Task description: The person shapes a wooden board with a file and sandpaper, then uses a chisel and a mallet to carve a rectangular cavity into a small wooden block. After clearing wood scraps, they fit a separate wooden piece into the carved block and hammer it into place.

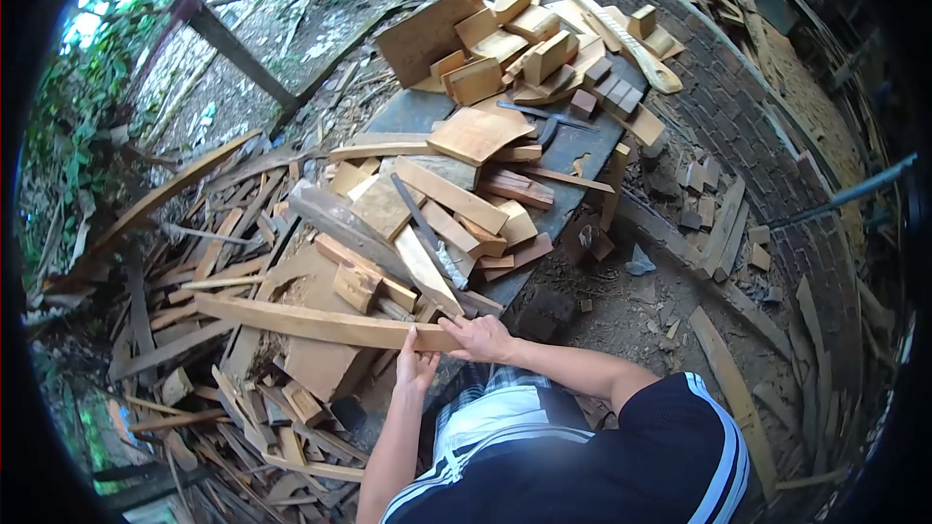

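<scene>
A long, slightly curved wooden plank (pixel 320 324) lies across the front of the wood heap, its far end pointing left. My left hand (pixel 416 369) grips its lower edge from beneath, with a finger up against its face. Just to the right, my right hand (pixel 482 338) is closed over the top of the plank near its right end. A narrow pale board (pixel 424 270) runs down from the heap to beside my right hand. Behind it lies a dark, long-bladed tool (pixel 417 212) with a light-coloured handle. A split wood block (pixel 357 286) sits just beyond the plank.
Cut wood blocks (pixel 476 81) are piled on a dark worktop (pixel 582 170) ahead. Scrap strips (pixel 199 330) cover the ground on the left. A brick wall (pixel 718 107) curves along the right, with offcuts (pixel 723 228) at its foot. A post (pixel 228 44) stands back left.
</scene>
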{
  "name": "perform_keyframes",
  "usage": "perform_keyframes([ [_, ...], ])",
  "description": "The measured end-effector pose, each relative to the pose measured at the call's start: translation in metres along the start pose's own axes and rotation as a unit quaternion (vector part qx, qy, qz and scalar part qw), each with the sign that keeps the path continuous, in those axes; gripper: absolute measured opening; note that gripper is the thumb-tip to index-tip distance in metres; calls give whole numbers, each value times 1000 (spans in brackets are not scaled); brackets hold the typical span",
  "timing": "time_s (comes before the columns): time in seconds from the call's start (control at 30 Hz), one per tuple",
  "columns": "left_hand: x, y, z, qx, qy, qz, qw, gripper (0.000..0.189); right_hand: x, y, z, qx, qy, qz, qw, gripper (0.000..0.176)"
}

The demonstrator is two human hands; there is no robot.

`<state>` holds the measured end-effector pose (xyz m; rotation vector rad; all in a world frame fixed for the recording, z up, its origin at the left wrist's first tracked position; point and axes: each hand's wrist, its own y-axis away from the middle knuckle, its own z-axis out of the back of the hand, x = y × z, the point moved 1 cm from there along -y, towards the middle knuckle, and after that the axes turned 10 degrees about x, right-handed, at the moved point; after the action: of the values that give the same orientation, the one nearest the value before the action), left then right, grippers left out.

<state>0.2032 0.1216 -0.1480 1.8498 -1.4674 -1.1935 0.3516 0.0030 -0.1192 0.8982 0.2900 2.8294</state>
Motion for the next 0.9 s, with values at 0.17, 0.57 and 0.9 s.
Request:
perform_keyframes([
  [0.17,0,16,-5,9,-31,-34,999,42,3,0,12,-15,-1,14,1000,71],
  [0.57,4,76,-20,-176,20,-189,966,20,19,-8,32,42,29,-16,999,72],
  [0.9,-110,315,-186,315,-49,-689,651,41,78,-6,34,-210,-354,-65,909,60],
])
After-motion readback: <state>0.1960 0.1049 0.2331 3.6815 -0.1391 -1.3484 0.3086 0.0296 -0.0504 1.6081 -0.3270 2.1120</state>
